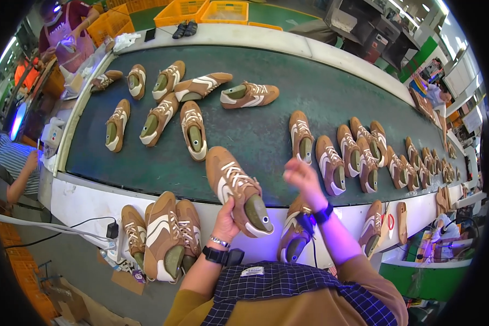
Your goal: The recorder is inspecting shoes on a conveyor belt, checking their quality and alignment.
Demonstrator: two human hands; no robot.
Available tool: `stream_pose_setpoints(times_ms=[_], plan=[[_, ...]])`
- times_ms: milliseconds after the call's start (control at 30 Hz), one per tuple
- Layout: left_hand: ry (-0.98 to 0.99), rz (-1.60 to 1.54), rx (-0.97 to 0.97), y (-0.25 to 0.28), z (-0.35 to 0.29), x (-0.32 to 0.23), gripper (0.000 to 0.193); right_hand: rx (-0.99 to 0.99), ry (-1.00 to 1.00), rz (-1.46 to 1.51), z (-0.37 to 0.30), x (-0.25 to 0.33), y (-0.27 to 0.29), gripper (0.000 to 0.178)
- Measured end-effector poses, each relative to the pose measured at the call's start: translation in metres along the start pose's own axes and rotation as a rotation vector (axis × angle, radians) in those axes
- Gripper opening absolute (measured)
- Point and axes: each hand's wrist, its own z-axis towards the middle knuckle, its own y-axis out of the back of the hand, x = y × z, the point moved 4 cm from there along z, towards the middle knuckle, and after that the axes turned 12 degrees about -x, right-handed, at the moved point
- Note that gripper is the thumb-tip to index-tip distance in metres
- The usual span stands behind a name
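My left hand [226, 216] grips a brown suede sneaker [234, 187] with white stripes and a green last inside, held by its heel over the near edge of the green conveyor belt [255, 136]. My right hand [300, 177] is raised just right of it, blurred, fingers apart, holding nothing that I can see. Under my right wrist another brown sneaker [293, 239] stands on the white ledge.
Several brown sneakers lie across the belt, a row [358, 157] to the right and a group [163, 114] to the left. Three more [163, 233] stand on the near ledge. Yellow crates [201, 11] sit beyond. Another person [65, 32] works at far left.
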Motion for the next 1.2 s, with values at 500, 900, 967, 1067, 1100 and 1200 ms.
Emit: stream_pose_setpoints(times_ms=[500,900,967,1067,1100,1200], plan=[[-0.009,0.123,-0.139,0.029,-0.041,-0.004,0.056,-0.264,-0.486,0.299,0.126,-0.093,0.081,0.019],[0.169,0.170,0.146,-0.024,-0.033,0.037,0.061,0.081,-0.221,0.718,-0.112,0.016,0.063,0.065],[0.236,0.249,0.127,-0.035,-0.037,0.054,0.089,0.071,-0.141,0.586,-0.141,0.033,0.065,0.077],[0.228,0.209,0.180,-0.059,-0.049,0.074,0.068,-0.066,-0.010,0.407,-0.170,0.057,0.078,0.083],[0.212,0.222,0.194,-0.068,-0.052,0.080,0.069,-0.150,0.059,0.267,-0.177,0.065,0.085,0.083],[0.235,0.171,0.312,-0.094,-0.055,0.102,0.075,-0.170,0.346,0.256,-0.195,0.091,0.105,0.082]])
